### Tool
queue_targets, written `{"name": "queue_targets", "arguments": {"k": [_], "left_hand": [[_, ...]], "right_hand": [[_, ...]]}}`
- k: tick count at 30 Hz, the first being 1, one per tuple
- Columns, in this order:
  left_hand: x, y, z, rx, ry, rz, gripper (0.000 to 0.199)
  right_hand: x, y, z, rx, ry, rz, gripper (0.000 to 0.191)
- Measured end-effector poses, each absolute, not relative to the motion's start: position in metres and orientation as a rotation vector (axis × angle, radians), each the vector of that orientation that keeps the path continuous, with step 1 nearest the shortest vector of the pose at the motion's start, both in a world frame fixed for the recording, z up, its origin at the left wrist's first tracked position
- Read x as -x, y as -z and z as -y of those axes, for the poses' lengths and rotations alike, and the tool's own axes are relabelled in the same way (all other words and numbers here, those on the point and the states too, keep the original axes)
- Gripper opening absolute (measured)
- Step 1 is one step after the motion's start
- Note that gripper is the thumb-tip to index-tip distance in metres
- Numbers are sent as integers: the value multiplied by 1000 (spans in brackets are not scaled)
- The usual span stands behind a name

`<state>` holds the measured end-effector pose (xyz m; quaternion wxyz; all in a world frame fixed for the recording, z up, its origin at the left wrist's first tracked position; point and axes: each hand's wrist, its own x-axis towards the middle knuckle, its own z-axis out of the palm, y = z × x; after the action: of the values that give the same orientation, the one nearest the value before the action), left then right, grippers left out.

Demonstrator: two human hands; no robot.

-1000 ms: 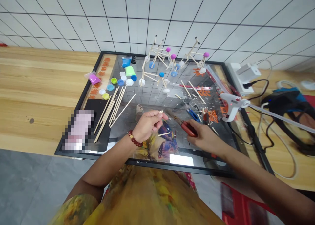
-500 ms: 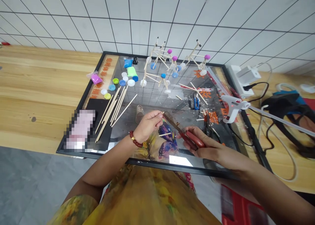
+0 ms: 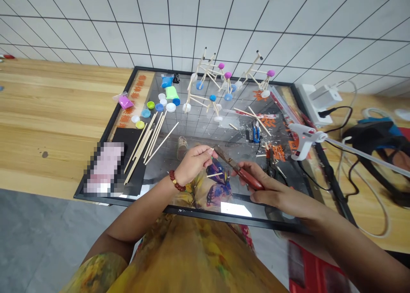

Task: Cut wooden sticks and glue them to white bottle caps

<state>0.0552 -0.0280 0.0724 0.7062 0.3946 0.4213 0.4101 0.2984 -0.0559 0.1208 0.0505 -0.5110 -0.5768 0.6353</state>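
My left hand [image 3: 196,162], with a beaded bracelet at the wrist, pinches a small piece of wooden stick [image 3: 212,149] between thumb and fingers. Its pale end shows at the fingertips. My right hand [image 3: 264,184] is wrapped round the red handles of pliers [image 3: 249,178]. The dark jaws of the pliers point up and left, close beside the fingertips of my left hand. Below the jaws, a short stick [image 3: 214,175] lies on the glossy black-framed board [image 3: 205,133].
Stick models with coloured round pieces [image 3: 212,98] stand at the back. Long sticks [image 3: 155,135], bottle caps [image 3: 159,107] and clay packets [image 3: 171,93] lie left. Blue cutters [image 3: 256,132], a white glue gun [image 3: 303,140] and a power strip [image 3: 315,105] are at the right.
The pliers' handles have come closer together in my right hand, and the jaws have shifted slightly away from my left fingertips. My left hand has barely moved.
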Motion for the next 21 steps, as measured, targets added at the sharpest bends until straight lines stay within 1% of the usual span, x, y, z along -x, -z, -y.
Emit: {"name": "queue_targets", "arguments": {"k": [5, 10, 15, 21], "left_hand": [[-56, -72, 27, -842, -893, -944, 28], [-58, -74, 28, -761, -881, -952, 27], [-60, -72, 28, -726, -895, -968, 32], [-61, -62, 29, -859, -919, -997, 31]], "right_hand": [[-303, -115, 55, 1559, -1931, 1743, 76], [-304, -107, 54, 1473, -1795, 1914, 68], [-299, -97, 54, 1493, -1519, 2078, 54], [-299, -96, 46, 1474, -1419, 2220, 26]]}}
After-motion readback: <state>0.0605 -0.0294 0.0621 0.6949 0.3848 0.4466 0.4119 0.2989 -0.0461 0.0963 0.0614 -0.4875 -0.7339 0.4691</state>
